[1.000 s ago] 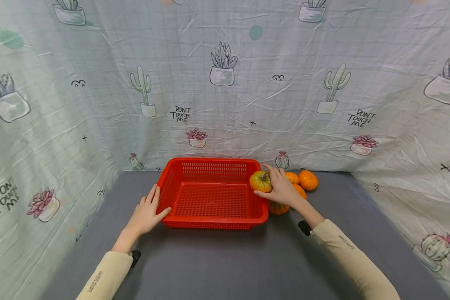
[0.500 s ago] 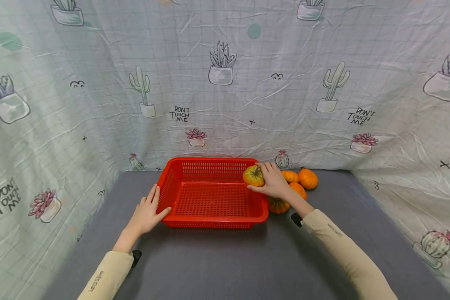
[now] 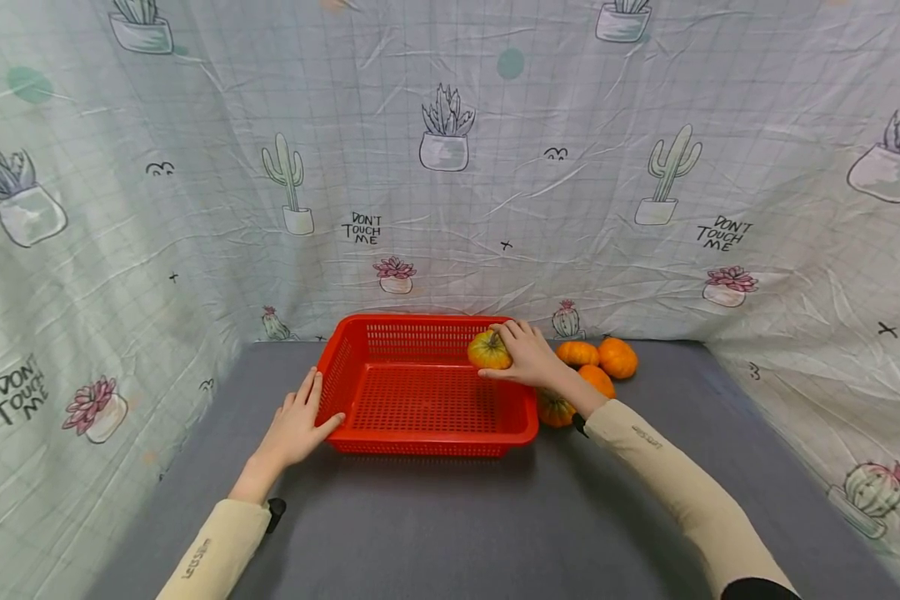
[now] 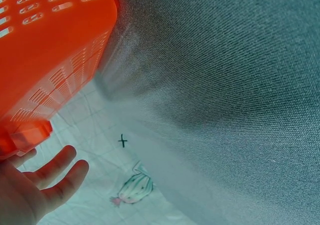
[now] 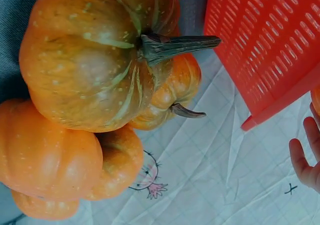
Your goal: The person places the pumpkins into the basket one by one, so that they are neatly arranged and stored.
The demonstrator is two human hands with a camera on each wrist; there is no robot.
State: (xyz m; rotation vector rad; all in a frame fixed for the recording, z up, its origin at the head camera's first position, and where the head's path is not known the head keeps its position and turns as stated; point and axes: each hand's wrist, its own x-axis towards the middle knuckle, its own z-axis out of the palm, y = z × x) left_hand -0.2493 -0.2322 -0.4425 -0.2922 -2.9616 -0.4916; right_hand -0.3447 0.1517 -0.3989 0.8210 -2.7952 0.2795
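Over the right part of a red plastic basket point(image 3: 427, 438), my right hand point(image 3: 531, 358) grips a small yellow-green pumpkin point(image 3: 487, 350) from its right side. Thumb and fingers span the pumpkin, and its stem shows on top. At the basket's left front corner, my left hand point(image 3: 292, 429) rests against the rim with fingers extended and thumb spread. The left wrist view shows that hand's fingers point(image 4: 65, 177) below the basket's rim. In the right wrist view the right fingertips point(image 5: 298, 157) enter at the right edge, and only a sliver of the held pumpkin shows.
Several orange pumpkins point(image 3: 617, 358) are grouped on the grey tabletop point(image 3: 435, 525) against the basket's right side. A greenish-orange pumpkin point(image 5: 90, 60) with a dark stem is closest in the right wrist view. A cactus-print cloth point(image 3: 510, 183) surrounds the back and sides.
My right hand has carried the pumpkin left, from the basket's right rim to over its inside. My left hand keeps its place on the basket.
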